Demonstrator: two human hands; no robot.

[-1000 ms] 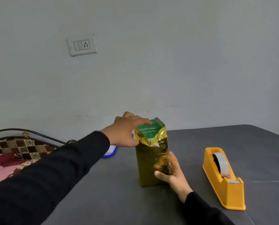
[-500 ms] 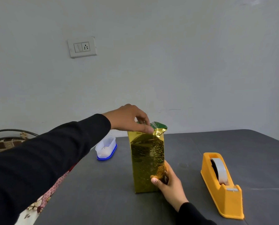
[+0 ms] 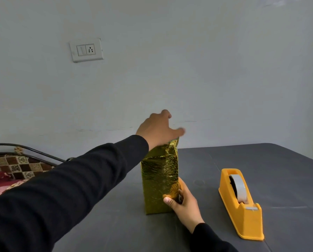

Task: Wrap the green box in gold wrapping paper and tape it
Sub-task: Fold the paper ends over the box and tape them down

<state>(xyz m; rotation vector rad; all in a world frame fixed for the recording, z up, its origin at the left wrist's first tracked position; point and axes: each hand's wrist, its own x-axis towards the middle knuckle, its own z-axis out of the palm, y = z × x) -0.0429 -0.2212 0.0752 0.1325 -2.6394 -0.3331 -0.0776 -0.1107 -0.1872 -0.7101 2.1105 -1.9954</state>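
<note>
The box stands upright on the dark grey table (image 3: 261, 160), fully covered by crinkled gold wrapping paper (image 3: 159, 180); no green shows. My left hand (image 3: 157, 130) lies over the top end, palm down, fingers spread toward the right and pressing the paper there; it is slightly blurred. My right hand (image 3: 184, 202) grips the box's lower right edge, thumb on the front face and fingers behind. An orange tape dispenser (image 3: 243, 204) with a roll of clear tape sits on the table to the right of the box, apart from both hands.
A white wall with a switch-and-socket plate (image 3: 86, 50) rises behind the table. At the left, a bed with a patterned cover (image 3: 10, 171) and a dark metal rail stands beside the table. My left sleeve hides the table's left part.
My left hand has moved from pinching the paper at the top to lying flat over it. The green top of the box is now covered. The blue-based container has gone behind my left arm.
</note>
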